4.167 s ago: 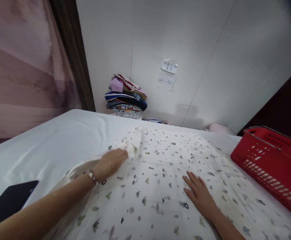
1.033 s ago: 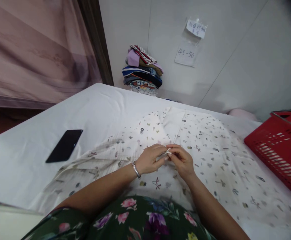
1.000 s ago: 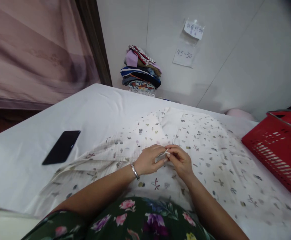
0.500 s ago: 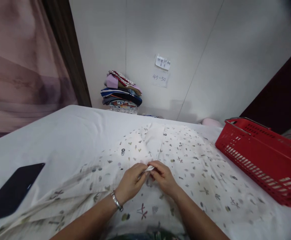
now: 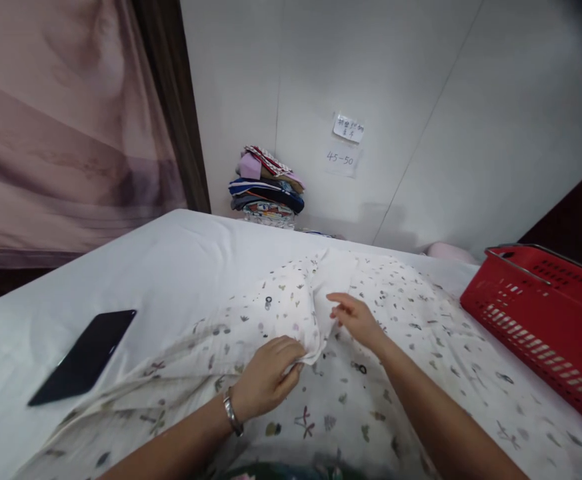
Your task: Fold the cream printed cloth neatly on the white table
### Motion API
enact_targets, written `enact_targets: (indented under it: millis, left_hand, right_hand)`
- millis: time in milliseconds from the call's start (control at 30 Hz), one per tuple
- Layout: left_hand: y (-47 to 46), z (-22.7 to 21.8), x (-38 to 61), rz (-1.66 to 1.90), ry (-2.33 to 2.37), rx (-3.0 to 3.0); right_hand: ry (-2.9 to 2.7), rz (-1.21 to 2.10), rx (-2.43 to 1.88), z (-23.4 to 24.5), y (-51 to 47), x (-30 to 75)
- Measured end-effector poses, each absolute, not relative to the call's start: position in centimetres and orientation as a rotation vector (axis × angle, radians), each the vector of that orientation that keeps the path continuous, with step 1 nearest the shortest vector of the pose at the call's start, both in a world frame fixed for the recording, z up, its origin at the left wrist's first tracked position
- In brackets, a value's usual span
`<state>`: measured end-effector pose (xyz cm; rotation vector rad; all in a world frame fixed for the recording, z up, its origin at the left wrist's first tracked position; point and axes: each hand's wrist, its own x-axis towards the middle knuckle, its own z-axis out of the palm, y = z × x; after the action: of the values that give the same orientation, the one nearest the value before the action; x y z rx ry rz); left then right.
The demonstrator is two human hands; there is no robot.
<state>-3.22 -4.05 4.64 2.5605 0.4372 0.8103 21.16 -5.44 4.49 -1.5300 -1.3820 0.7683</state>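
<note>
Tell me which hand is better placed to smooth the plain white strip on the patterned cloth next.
Probably the right hand: it is over the plain white strip, apparently gripping nothing, while the left hand is busy pinching the patterned cloth.

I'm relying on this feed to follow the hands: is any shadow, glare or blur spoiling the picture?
Head view: light rather dim and greyish; a dark, blurred patch in the top right corner; a faint shadow on the wall, right of and below the 45-50 sheet; a small glint on the bracelet; left hand and right hand readable against the patterned cloth.
</note>
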Motion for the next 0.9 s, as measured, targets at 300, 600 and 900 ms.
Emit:
enact_targets:
  millis: [300, 600, 900]
  left_hand:
    - [-4.1, 2.9, -3.6, 0.751, 0.375, 2.574]
    - [-4.0, 2.6, -3.8, 0.736, 0.346, 2.56]
    - [-4.2, 3.1, -4.1, 0.884, 0.306, 2.492]
  right_hand:
    - [-0.818, 1.342, -1.759, 3.1, 5.4, 21.2]
    - [-0.673, 1.101, -1.594, 4.3, 7.0, 20.2]
    - [-0.797, 0.729, -1.64, 5.0, -0.8, 25.6]
